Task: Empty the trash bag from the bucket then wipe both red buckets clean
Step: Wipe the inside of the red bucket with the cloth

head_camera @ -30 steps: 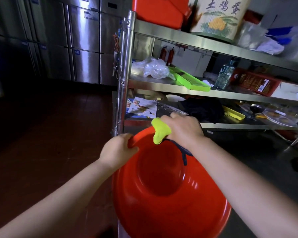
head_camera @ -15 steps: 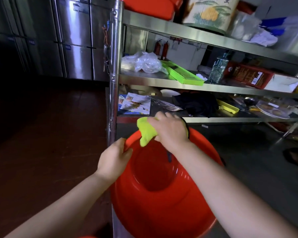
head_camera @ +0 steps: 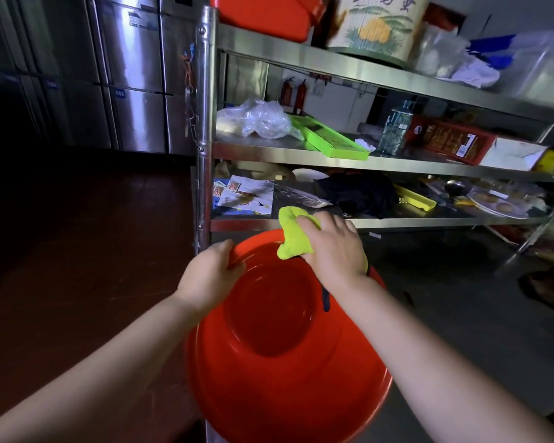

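- Here, the right hand (head_camera: 331,247) lies palm down on a yellow-green cloth (head_camera: 293,238), its fingers (head_camera: 339,220) laid out fairly straight and slightly spread, pressing the cloth against the far rim of a red bucket (head_camera: 279,372).
- A bunched corner of the cloth sticks up just left of those fingers; a dark edge of it hangs below the wrist, inside the bucket.
- The left hand (head_camera: 210,276) grips the bucket's left rim, fingers curled over the edge with the thumb on the inner side.
- The bucket sits between both forearms, tilted so that its open mouth faces the viewer.
- Just beyond the right fingers stands a steel shelf rack (head_camera: 301,151) holding a clear plastic bag (head_camera: 256,118), a green tray (head_camera: 333,142) and a water bottle (head_camera: 394,129).
- Far left of the left hand stand steel refrigerator doors (head_camera: 135,75) above a dark red floor (head_camera: 77,235).
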Motion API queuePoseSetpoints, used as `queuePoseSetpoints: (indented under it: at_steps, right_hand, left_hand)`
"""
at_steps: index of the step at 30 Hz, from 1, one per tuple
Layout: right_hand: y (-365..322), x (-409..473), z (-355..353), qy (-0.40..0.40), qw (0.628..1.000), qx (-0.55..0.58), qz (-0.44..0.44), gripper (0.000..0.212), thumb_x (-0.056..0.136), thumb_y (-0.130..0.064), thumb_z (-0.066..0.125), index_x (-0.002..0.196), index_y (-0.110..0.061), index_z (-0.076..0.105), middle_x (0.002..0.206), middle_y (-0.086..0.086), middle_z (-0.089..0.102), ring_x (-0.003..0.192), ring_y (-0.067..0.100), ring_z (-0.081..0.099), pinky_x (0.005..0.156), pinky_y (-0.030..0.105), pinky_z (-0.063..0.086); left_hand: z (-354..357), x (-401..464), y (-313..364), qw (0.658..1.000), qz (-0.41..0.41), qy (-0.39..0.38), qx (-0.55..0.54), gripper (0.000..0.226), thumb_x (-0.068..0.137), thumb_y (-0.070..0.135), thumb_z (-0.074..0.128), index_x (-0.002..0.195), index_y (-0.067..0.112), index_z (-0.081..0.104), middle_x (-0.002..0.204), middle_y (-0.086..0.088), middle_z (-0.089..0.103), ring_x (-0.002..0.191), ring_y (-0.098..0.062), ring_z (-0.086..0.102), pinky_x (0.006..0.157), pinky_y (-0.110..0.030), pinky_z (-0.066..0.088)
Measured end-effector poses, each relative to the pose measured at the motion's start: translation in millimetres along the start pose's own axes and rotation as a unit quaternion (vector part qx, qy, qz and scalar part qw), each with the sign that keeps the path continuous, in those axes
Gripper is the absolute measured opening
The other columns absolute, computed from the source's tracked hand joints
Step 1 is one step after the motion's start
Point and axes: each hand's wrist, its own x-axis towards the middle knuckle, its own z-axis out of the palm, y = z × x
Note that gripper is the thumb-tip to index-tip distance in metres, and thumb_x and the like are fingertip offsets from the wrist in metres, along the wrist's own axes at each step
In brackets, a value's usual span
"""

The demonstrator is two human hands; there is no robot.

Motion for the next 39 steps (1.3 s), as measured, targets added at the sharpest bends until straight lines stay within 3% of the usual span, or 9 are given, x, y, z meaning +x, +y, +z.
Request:
queuePoseSetpoints:
  at_steps: [5, 9, 17, 22, 24, 29, 34, 36, 39]
  right_hand:
    - [-46.0, 9.7, 2.1, 0.029, 0.995, 0.007, -0.098, 0.063, 0.062, -0.024, 0.078, 0.12, -0.032, 0.054, 0.105, 0.004, 0.059, 0.092, 0.029, 0.055, 0.079, 0.039, 0.042]
    - [-33.8, 11.8, 8.0, 0.025, 0.995, 0.007, -0.095, 0.078, 0.052, -0.027, 0.085, 0.122, -0.028, 0.051, 0.107, 0.004, 0.057, 0.092, 0.028, 0.054, 0.081, 0.041, 0.042]
    - [12.7, -24.3, 27.0, 0.054, 0.992, -0.035, 0.109, 0.084, 0.048, -0.035, 0.089, 0.121, -0.023, 0.05, 0.108, 0.009, 0.058, 0.087, 0.031, 0.058, 0.075, 0.041, 0.046]
    - [21.2, -52.9, 33.7, -0.015, 0.959, 0.058, 0.277, 0.071, 0.064, -0.04, 0.081, 0.124, -0.02, 0.049, 0.098, 0.011, 0.055, 0.084, 0.033, 0.058, 0.063, 0.037, 0.044]
    - [24.7, -54.1, 31.5, -0.047, 0.952, 0.085, 0.292, 0.063, 0.069, -0.041, 0.078, 0.12, -0.02, 0.048, 0.096, 0.009, 0.054, 0.081, 0.033, 0.06, 0.055, 0.032, 0.04]
    - [35.0, -29.9, 14.2, -0.086, 0.97, 0.085, 0.21, 0.059, 0.071, -0.049, 0.074, 0.119, -0.028, 0.046, 0.1, 0.004, 0.057, 0.084, 0.033, 0.063, 0.057, 0.03, 0.035]
    - [17.1, -5.9, -0.5, -0.112, 0.985, 0.081, 0.105, 0.059, 0.071, -0.048, 0.073, 0.12, -0.031, 0.046, 0.102, 0.001, 0.055, 0.083, 0.033, 0.062, 0.056, 0.031, 0.035]
    - [7.4, -1.5, -3.3, -0.099, 0.99, 0.064, 0.083, 0.061, 0.072, -0.045, 0.073, 0.124, -0.031, 0.046, 0.105, 0.002, 0.053, 0.088, 0.032, 0.06, 0.061, 0.033, 0.039]
    - [-18.3, 5.3, -3.4, -0.053, 0.998, 0.029, -0.002, 0.064, 0.066, -0.038, 0.077, 0.123, -0.031, 0.05, 0.104, 0.005, 0.054, 0.091, 0.031, 0.057, 0.074, 0.038, 0.043]
  left_hand:
    - [11.7, 7.4, 17.7, 1.0, -0.002, -0.006, -0.008, 0.025, 0.081, 0.028, 0.066, 0.1, 0.013, 0.058, 0.091, -0.008, 0.068, 0.086, -0.033, 0.062, 0.064, -0.032, 0.042]
    - [8.2, 2.4, 9.0, 0.999, -0.021, 0.01, -0.026, 0.02, 0.08, 0.025, 0.067, 0.091, 0.012, 0.059, 0.079, -0.005, 0.064, 0.075, -0.03, 0.06, 0.061, -0.034, 0.042]
    - [-1.8, -19.5, -19.8, 0.994, -0.086, 0.032, -0.058, 0.009, 0.081, 0.021, 0.064, 0.085, 0.017, 0.057, 0.07, -0.001, 0.061, 0.068, -0.023, 0.059, 0.063, -0.037, 0.047]
    - [-5.0, -34.3, -30.1, 0.98, -0.154, 0.077, -0.104, 0.012, 0.079, 0.028, 0.062, 0.074, 0.02, 0.054, 0.067, 0.001, 0.061, 0.066, -0.02, 0.059, 0.062, -0.038, 0.047]
    - [-9.6, -38.4, -33.0, 0.978, -0.167, 0.071, -0.106, 0.013, 0.075, 0.03, 0.062, 0.073, 0.019, 0.054, 0.066, 0.0, 0.061, 0.065, -0.021, 0.059, 0.062, -0.04, 0.05]
    - [-26.3, -32.5, -29.4, 0.975, -0.199, -0.033, -0.093, 0.034, 0.054, 0.032, 0.063, 0.085, 0.021, 0.057, 0.075, -0.003, 0.065, 0.068, -0.021, 0.063, 0.064, -0.039, 0.054]
    - [-23.7, -8.6, -8.0, 0.998, -0.039, -0.044, -0.027, 0.049, 0.074, 0.021, 0.07, 0.12, 0.017, 0.054, 0.106, -0.003, 0.062, 0.093, -0.02, 0.06, 0.077, -0.028, 0.044]
    - [-23.2, -2.2, -4.1, 0.999, -0.02, -0.049, -0.001, 0.043, 0.08, 0.018, 0.066, 0.121, 0.014, 0.055, 0.107, -0.008, 0.065, 0.098, -0.027, 0.061, 0.082, -0.034, 0.047]
    - [-19.7, -1.1, 2.5, 0.998, -0.012, -0.061, 0.008, 0.025, 0.082, 0.02, 0.063, 0.105, 0.012, 0.057, 0.09, -0.01, 0.066, 0.087, -0.031, 0.062, 0.073, -0.037, 0.048]
